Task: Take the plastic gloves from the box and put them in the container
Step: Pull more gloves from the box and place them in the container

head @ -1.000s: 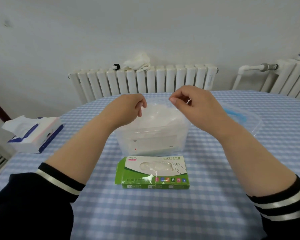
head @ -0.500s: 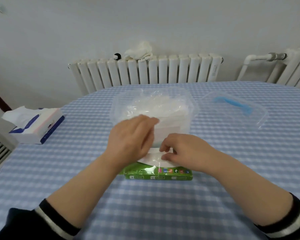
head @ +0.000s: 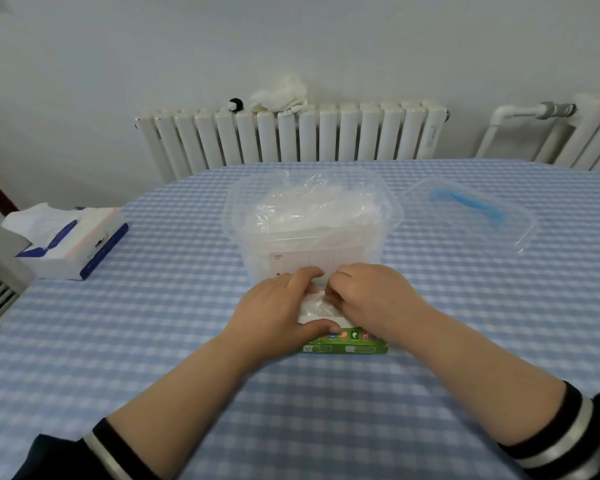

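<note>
With a heap of plastic gloves [head: 312, 206] already lying in the clear container [head: 388, 216], both hands are working at the green glove box [head: 347, 344], the left hand [head: 278, 313] bracing it while the right hand [head: 368, 296] is pinching the next glove.

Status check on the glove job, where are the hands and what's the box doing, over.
Left hand holds green glove box down; right hand pinches at glove in its opening. Container open behind, gloves inside. Nothing in the way.
</note>
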`<move>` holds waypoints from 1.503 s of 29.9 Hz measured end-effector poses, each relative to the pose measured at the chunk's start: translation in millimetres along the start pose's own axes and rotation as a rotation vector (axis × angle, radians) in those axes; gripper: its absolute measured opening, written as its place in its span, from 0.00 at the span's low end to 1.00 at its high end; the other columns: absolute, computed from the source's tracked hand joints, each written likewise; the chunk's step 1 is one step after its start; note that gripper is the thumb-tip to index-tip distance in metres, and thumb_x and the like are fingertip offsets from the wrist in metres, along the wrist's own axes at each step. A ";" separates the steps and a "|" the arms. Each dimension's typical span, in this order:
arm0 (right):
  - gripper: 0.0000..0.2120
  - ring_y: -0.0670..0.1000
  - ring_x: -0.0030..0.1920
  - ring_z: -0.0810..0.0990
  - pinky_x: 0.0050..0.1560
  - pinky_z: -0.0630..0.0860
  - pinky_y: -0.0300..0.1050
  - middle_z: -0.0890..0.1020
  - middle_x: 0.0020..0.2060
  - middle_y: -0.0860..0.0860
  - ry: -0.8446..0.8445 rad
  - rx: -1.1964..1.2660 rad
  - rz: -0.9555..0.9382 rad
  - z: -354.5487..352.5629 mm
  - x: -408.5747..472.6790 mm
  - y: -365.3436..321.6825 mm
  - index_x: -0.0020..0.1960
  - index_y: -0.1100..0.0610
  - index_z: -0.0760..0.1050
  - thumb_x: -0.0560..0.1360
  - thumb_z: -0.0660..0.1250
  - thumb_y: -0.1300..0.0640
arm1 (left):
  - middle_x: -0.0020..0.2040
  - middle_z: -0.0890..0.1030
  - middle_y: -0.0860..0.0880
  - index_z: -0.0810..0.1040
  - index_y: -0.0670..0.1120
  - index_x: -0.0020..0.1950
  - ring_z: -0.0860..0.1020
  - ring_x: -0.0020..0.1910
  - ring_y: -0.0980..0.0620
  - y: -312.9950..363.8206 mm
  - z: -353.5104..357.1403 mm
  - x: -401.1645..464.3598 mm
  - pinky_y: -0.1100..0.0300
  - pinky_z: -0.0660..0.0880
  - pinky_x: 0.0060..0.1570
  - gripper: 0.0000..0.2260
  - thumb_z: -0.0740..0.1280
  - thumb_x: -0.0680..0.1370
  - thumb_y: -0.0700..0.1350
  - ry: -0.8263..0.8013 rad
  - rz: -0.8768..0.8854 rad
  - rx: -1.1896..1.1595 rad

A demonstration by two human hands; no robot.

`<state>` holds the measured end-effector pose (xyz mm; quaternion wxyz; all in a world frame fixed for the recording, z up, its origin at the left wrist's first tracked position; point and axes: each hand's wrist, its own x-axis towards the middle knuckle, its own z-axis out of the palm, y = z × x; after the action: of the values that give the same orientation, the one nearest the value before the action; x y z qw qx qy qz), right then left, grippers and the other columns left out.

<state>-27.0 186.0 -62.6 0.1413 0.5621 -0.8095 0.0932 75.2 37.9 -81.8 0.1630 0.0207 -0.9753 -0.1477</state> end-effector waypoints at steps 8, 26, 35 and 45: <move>0.06 0.44 0.33 0.73 0.35 0.68 0.37 0.77 0.34 0.44 0.046 0.606 0.223 -12.2 -3.7 2.3 0.44 0.50 0.68 0.81 0.60 0.54 | 0.57 0.77 0.54 0.62 0.53 0.72 0.76 0.56 0.53 2.0 -1.7 -1.3 0.63 0.65 0.45 0.39 0.69 0.67 0.70 -0.030 -0.083 -0.004; 0.10 0.56 0.32 0.81 0.38 0.81 0.58 0.81 0.31 0.54 0.398 1.436 0.691 -72.8 5.4 9.2 0.42 0.60 0.75 0.81 0.61 0.59 | 0.56 0.71 0.50 0.68 0.47 0.61 0.72 0.50 0.55 10.3 -26.5 7.0 0.67 0.71 0.50 0.27 0.59 0.76 0.68 0.690 0.175 -0.313; 0.13 0.55 0.24 0.75 0.28 0.74 0.44 0.79 0.28 0.59 0.080 1.390 0.676 -62.4 3.2 8.7 0.41 0.64 0.75 0.80 0.62 0.57 | 0.57 0.81 0.50 0.83 0.47 0.52 0.75 0.58 0.49 48.7 -66.4 45.8 0.56 0.66 0.62 0.09 0.70 0.77 0.51 0.574 0.554 0.132; 0.54 0.62 0.42 0.77 0.48 0.73 0.57 0.78 0.53 0.72 -0.288 1.424 0.650 -68.5 -2.6 42.3 0.55 0.67 0.80 0.63 0.50 0.18 | 0.36 0.84 0.54 0.80 0.46 0.46 0.79 0.28 0.57 61.1 -115.3 91.4 0.62 0.77 0.28 0.02 0.71 0.77 0.44 0.028 -0.133 -0.573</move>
<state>-57.2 224.4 1.4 -0.3923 0.2594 -0.6892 0.5513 26.6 55.8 68.9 0.1657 0.0395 -0.8881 -0.4269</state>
